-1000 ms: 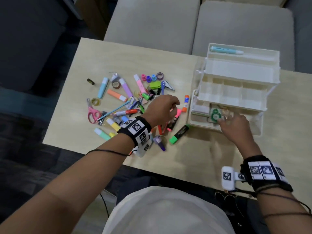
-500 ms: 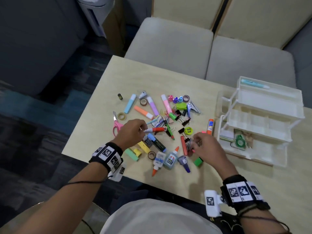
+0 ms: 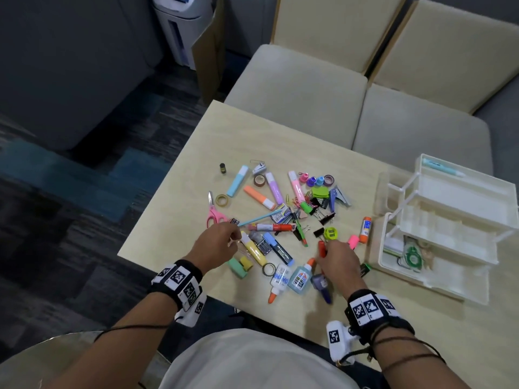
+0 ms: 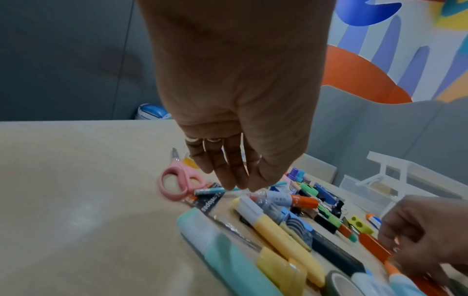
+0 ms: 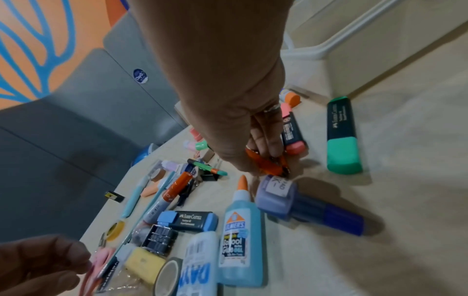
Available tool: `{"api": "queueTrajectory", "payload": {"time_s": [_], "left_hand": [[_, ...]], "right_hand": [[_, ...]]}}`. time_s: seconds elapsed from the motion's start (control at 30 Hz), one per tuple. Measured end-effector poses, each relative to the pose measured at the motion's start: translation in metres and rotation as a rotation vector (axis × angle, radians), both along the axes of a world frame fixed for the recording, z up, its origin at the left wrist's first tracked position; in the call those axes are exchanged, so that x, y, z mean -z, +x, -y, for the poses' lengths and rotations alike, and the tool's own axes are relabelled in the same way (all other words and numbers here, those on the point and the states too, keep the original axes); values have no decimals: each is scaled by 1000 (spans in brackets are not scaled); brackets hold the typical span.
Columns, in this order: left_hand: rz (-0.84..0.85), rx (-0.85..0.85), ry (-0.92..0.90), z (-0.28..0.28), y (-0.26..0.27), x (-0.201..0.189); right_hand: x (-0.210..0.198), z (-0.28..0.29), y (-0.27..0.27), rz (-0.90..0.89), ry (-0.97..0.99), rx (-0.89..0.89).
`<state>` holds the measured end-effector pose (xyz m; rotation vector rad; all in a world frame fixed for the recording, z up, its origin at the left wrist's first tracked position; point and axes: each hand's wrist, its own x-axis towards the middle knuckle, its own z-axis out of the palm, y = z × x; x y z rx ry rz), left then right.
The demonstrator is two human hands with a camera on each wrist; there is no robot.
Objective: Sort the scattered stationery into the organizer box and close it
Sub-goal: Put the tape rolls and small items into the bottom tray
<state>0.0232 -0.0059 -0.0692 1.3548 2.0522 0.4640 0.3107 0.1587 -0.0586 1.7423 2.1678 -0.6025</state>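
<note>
Loose stationery lies in a pile mid-table: pastel highlighters, pink scissors (image 3: pixel 215 215), two glue bottles (image 3: pixel 301 277), tape rolls, binder clips. The white tiered organizer box (image 3: pixel 438 284) stands open at the right, with a green tape dispenser (image 3: pixel 412 256) in its bottom tray. My left hand (image 3: pixel 234 239) reaches down with fingertips drawn together, pinching the top edge of a clear packet (image 4: pixel 222 212) beside a teal pencil (image 4: pixel 215 191). My right hand (image 3: pixel 327 252) grips an orange cutter (image 5: pixel 266 164) near a purple marker (image 5: pixel 311 210).
A green highlighter (image 5: pixel 341 136) and an orange-capped glue stick (image 3: pixel 365 229) lie between the pile and the box. Two beige seats (image 3: pixel 297 91) stand beyond the table's far edge. The near table edge (image 3: pixel 252 310) runs just in front of my body.
My right hand left the box's bottom tray and came to the pile, closing on the orange cutter. My left hand shifted left to the clear packet.
</note>
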Motion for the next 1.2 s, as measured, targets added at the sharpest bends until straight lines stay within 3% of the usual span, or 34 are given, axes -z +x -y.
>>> {"api": "queueTrajectory", "payload": {"time_s": [0.13, 0.33, 0.43, 0.53, 0.6, 0.67, 0.83, 0.97, 1.03, 1.2], "left_hand": [[32, 22, 18, -2, 6, 3], [58, 65, 70, -12, 16, -2], [76, 102, 95, -21, 23, -8], [87, 135, 95, -30, 30, -5], [97, 170, 93, -38, 39, -6], [116, 213, 92, -48, 52, -11], [137, 417, 40, -63, 95, -8], [115, 534, -30, -69, 119, -7], [108, 550, -17, -73, 123, -8], [101, 579, -23, -80, 124, -2]], "right_hand": [[-4, 2, 3, -67, -61, 66], [-27, -4, 11, -455, -208, 289], [-33, -8, 17, -695, -332, 555], [-34, -10, 21, -998, -519, 957], [-35, -11, 24, -1183, -603, 1098], [-30, -11, 30, -1203, -611, 1084], [-15, -9, 49, -1031, -470, 957], [-28, -3, 69, -939, -340, 693], [-50, 0, 74, -991, -285, 608], [-71, -2, 84, -1257, -277, 778]]}}
